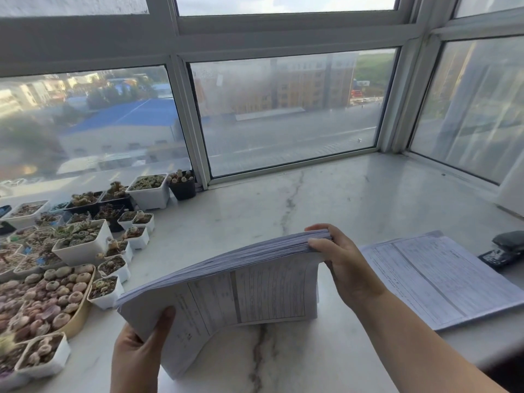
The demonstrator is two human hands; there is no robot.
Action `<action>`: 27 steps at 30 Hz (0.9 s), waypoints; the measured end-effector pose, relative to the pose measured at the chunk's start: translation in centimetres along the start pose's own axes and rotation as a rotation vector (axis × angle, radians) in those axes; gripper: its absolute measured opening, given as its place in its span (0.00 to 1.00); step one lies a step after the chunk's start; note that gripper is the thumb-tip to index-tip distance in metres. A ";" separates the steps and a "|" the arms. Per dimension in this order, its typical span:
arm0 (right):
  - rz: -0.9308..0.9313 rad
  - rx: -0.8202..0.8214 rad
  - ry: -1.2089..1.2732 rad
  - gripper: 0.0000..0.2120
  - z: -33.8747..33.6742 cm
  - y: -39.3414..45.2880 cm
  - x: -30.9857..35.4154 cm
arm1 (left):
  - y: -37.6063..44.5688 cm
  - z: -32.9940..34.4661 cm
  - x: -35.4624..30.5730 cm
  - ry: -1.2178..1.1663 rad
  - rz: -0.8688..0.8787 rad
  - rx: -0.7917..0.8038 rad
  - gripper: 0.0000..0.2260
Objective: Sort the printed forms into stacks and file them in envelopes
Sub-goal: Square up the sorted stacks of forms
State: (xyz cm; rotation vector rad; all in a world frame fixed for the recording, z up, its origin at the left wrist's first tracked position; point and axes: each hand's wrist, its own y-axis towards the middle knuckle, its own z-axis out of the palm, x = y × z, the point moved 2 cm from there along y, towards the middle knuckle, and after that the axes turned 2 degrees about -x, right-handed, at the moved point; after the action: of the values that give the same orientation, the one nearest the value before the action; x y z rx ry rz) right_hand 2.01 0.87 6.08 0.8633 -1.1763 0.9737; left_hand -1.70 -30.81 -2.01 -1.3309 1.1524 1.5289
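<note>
A thick stack of printed forms is held up off the marble sill, tilted with its printed face toward me. My left hand grips its lower left corner, thumb on the front sheet. My right hand grips the upper right corner, thumb on the edge of the sheets and fingers behind. A second, flatter stack of forms lies on the sill to the right, apart from both hands. No envelope is in view.
Many small pots of succulents and an oval dish of them crowd the left of the marble sill. A dark stapler sits at the far right. Windows close off the back and right.
</note>
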 end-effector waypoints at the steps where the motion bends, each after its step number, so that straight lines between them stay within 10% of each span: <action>1: 0.008 -0.017 0.010 0.07 0.0 0.2 -0.1 | 0.0 0.0 -0.1 0.000 0.001 0.003 0.05; 27: 0.249 -0.130 -0.084 0.16 -0.7 2.5 0.5 | 0.4 0.3 -0.1 -0.068 -0.058 -0.021 0.03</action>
State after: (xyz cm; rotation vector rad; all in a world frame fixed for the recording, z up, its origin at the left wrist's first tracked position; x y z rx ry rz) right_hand -0.03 2.49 6.60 0.6697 -1.4281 1.0555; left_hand -2.13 -30.65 -1.89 -1.3055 1.0490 1.5363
